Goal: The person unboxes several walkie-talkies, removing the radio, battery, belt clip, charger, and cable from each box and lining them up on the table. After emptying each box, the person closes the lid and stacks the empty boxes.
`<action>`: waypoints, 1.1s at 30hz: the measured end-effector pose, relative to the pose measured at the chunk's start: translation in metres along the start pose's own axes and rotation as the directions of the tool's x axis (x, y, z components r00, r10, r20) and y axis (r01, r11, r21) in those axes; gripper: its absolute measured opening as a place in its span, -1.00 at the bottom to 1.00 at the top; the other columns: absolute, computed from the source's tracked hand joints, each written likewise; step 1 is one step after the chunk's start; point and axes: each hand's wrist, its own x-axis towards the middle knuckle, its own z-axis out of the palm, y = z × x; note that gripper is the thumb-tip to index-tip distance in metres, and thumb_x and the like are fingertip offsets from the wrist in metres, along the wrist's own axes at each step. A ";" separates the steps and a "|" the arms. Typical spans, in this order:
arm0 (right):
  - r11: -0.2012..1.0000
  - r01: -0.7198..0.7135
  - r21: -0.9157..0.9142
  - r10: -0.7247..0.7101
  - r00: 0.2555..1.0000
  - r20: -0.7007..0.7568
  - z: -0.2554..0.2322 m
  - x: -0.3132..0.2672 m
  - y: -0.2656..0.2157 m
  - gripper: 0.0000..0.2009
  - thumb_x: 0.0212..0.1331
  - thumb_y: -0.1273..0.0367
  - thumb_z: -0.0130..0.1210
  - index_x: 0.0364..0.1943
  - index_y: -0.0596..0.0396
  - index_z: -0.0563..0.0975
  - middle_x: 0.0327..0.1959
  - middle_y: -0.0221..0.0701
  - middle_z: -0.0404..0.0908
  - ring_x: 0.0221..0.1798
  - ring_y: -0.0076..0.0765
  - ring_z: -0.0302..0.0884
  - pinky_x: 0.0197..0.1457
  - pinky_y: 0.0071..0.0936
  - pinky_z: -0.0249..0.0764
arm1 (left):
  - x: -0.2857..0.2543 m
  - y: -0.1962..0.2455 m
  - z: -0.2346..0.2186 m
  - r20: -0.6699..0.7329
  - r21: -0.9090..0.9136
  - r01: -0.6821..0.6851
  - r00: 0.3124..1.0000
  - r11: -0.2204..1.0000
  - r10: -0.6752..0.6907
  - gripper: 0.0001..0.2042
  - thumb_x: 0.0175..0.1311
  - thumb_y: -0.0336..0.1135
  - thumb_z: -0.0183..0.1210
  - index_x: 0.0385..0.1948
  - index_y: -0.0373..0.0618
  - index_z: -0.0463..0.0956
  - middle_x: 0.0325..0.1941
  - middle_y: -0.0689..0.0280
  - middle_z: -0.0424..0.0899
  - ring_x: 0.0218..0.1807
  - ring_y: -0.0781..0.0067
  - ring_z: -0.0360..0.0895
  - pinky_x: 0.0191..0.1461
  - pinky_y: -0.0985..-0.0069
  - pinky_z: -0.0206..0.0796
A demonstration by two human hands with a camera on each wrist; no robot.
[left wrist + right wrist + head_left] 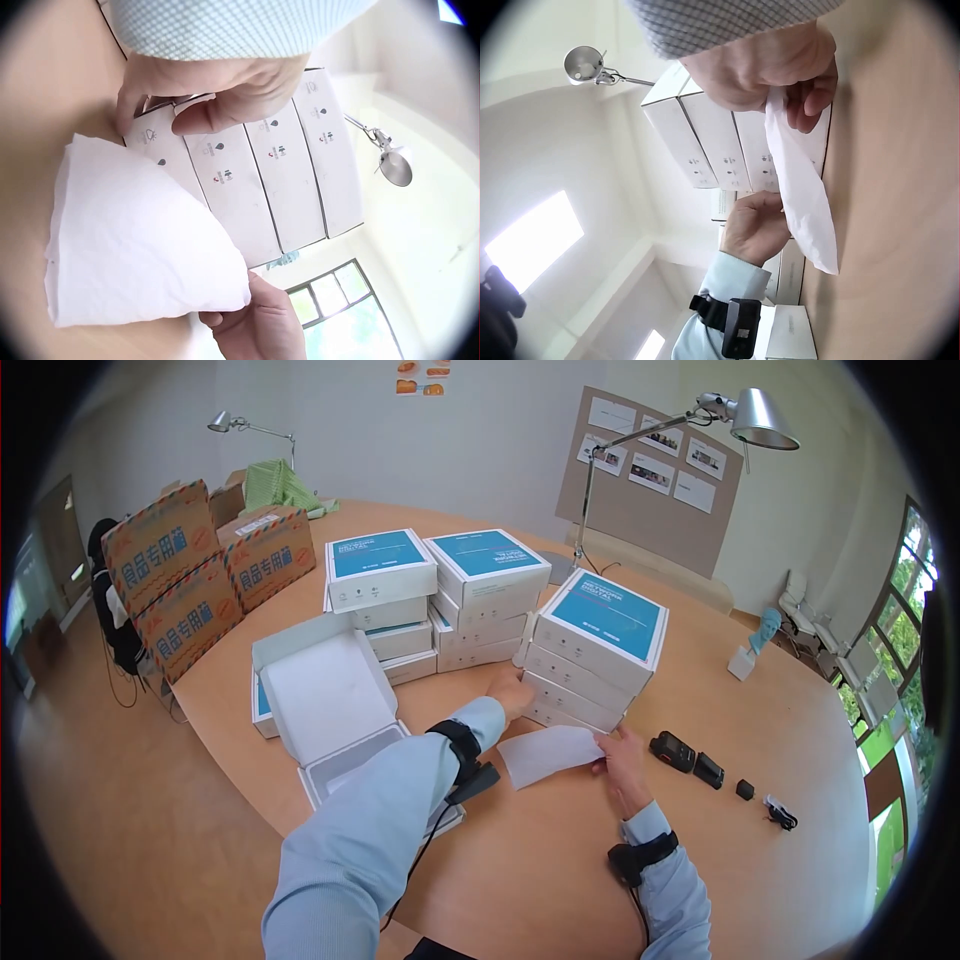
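A thin white sheet [550, 753], layered along one edge in the left wrist view, hangs low over the table. My right hand [627, 768] pinches its right corner between thumb and fingers. At the lower left corner of the right-hand stack of white boxes [580, 672], my left hand [512, 692] grips a low box; its thumb [196, 120] lies along the front faces and the other fingers go round the side, partly hidden. The stack's top box has a blue label [605, 615]. Beside my left forearm lies an opened white box [335, 690] with its lid up and a pale tray inside.
Two more stacks of blue-labelled boxes [380, 555] stand behind. To the right lie a black handheld device [673, 751], a black block-shaped part [709, 769], a small black cube [745, 789] and a coiled cable [780, 814]. Cardboard cartons [190, 600] sit far left; a lamp [765, 422] overhangs.
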 end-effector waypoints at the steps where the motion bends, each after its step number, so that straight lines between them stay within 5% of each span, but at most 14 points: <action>1: 1.000 0.000 -0.022 -0.001 0.998 -0.061 -0.003 0.002 0.001 -0.58 0.21 0.50 0.15 0.18 0.31 0.54 -0.37 -0.30 0.69 -0.59 -0.49 0.53 -0.62 -0.55 0.42 | 0.003 -0.001 0.006 -0.005 -0.003 0.002 1.000 1.000 -0.002 -0.61 0.21 -0.51 0.06 0.07 -0.32 0.66 0.03 -0.07 0.76 0.09 0.05 0.70 0.21 0.35 0.44; 6: 0.998 0.068 0.003 -0.066 0.975 -0.212 -0.015 0.013 0.010 -0.67 0.29 0.48 0.14 0.12 0.30 0.53 -0.28 -0.26 0.72 -0.56 -0.45 0.58 -0.64 -0.57 0.45 | 0.022 -0.007 0.035 0.064 0.001 0.097 0.993 0.995 -0.097 -0.65 0.21 -0.43 0.10 0.02 -0.27 0.69 -0.02 -0.04 0.77 0.04 0.08 0.71 0.13 0.33 0.48; 9: 0.989 0.111 0.098 -0.083 0.963 -0.257 -0.018 0.020 0.014 -0.65 0.30 0.48 0.14 0.15 0.27 0.49 -0.23 -0.26 0.71 -0.55 -0.45 0.58 -0.64 -0.57 0.46 | 0.033 -0.019 0.045 0.148 0.001 0.018 0.989 1.000 -0.018 -0.66 0.24 -0.39 0.12 0.01 -0.23 0.70 -0.06 0.00 0.79 0.03 0.09 0.72 0.12 0.35 0.48; 13: 0.977 0.131 0.171 -0.073 0.948 -0.310 -0.021 0.021 0.016 -0.63 0.30 0.50 0.13 0.18 0.24 0.44 -0.18 -0.28 0.69 -0.55 -0.45 0.58 -0.63 -0.58 0.47 | 0.028 0.009 0.028 0.251 0.075 0.104 0.961 0.992 -0.120 -0.63 0.24 -0.47 0.07 0.08 -0.28 0.64 -0.01 0.00 0.73 0.08 0.12 0.64 0.18 0.27 0.44; 15: 0.973 0.143 0.179 -0.081 0.946 -0.313 -0.019 0.017 0.012 -0.63 0.30 0.50 0.12 0.18 0.23 0.43 -0.17 -0.28 0.69 -0.54 -0.45 0.58 -0.63 -0.58 0.47 | 0.026 0.014 0.025 -0.084 0.597 -0.017 0.993 0.802 0.083 -0.62 0.30 -0.35 0.13 0.15 -0.15 0.63 0.20 -0.10 0.62 0.15 -0.08 0.62 0.28 0.16 0.45; 18: 0.976 0.138 0.167 -0.084 0.952 -0.295 -0.018 0.014 0.008 -0.57 0.24 0.55 0.06 0.22 0.27 0.35 -0.07 -0.19 0.65 -0.43 -0.43 0.58 -0.59 -0.57 0.48 | 0.056 -0.009 0.026 -0.067 0.662 0.050 0.998 0.748 -0.007 -0.57 0.32 -0.32 0.13 0.24 -0.01 0.56 0.43 0.02 0.34 0.29 -0.19 0.54 0.34 0.02 0.44; 21: 0.972 0.148 0.181 -0.092 0.954 -0.287 -0.019 0.015 0.013 -0.53 0.24 0.56 0.06 0.27 0.26 0.32 -0.11 -0.20 0.67 -0.44 -0.44 0.58 -0.60 -0.58 0.46 | 0.038 0.019 0.026 -0.077 0.739 0.101 0.995 0.666 -0.065 -0.59 0.33 -0.30 0.14 0.22 -0.07 0.56 0.39 0.01 0.40 0.30 -0.17 0.54 0.34 0.04 0.44; 25: 0.970 0.153 0.188 -0.101 0.960 -0.263 -0.020 0.015 0.013 -0.48 0.25 0.56 0.06 0.33 0.25 0.28 -0.18 -0.21 0.68 -0.47 -0.46 0.56 -0.60 -0.56 0.44 | 0.056 0.002 0.023 -0.003 0.827 0.022 0.999 0.562 -0.035 -0.59 0.34 -0.30 0.13 0.21 -0.17 0.54 0.41 -0.03 0.38 0.30 -0.14 0.55 0.34 0.07 0.44; 28: 0.975 0.145 0.169 -0.095 0.957 -0.275 -0.020 0.014 0.011 -0.45 0.25 0.56 0.06 0.36 0.25 0.27 -0.23 -0.23 0.68 -0.49 -0.48 0.53 -0.59 -0.56 0.43 | 0.060 -0.004 0.013 0.021 0.824 -0.046 0.998 0.565 0.051 -0.60 0.31 -0.35 0.13 0.17 -0.26 0.54 0.25 -0.04 0.56 0.25 -0.14 0.59 0.32 0.11 0.46; 30: 0.977 0.129 0.170 -0.076 0.956 -0.284 -0.021 0.012 0.010 -0.44 0.25 0.56 0.06 0.37 0.25 0.26 -0.25 -0.23 0.68 -0.50 -0.48 0.52 -0.59 -0.56 0.43 | 0.054 0.001 -0.003 -0.020 0.628 -0.115 0.986 0.770 0.165 -0.67 0.28 -0.39 0.23 0.05 -0.34 0.58 -0.02 0.05 0.71 0.02 -0.06 0.70 0.12 0.19 0.57; 31: 0.978 0.123 0.166 -0.072 0.957 -0.282 -0.021 0.012 0.008 -0.43 0.25 0.56 0.05 0.38 0.25 0.26 -0.27 -0.26 0.67 -0.51 -0.50 0.51 -0.59 -0.56 0.43 | 0.047 0.006 -0.012 -0.011 0.638 -0.118 0.987 0.761 0.162 -0.67 0.28 -0.39 0.23 0.05 -0.34 0.58 -0.02 0.05 0.71 0.02 -0.06 0.70 0.12 0.19 0.57; 33: 0.978 0.115 0.176 -0.063 0.959 -0.276 -0.019 0.010 0.007 -0.42 0.24 0.56 0.05 0.39 0.24 0.25 -0.29 -0.28 0.67 -0.52 -0.51 0.50 -0.59 -0.56 0.43 | 0.025 0.027 -0.034 -0.027 0.323 -0.077 0.995 0.943 0.091 -0.73 0.30 -0.48 0.22 0.00 -0.35 0.59 -0.24 0.19 0.71 -0.18 0.26 0.70 -0.10 0.35 0.62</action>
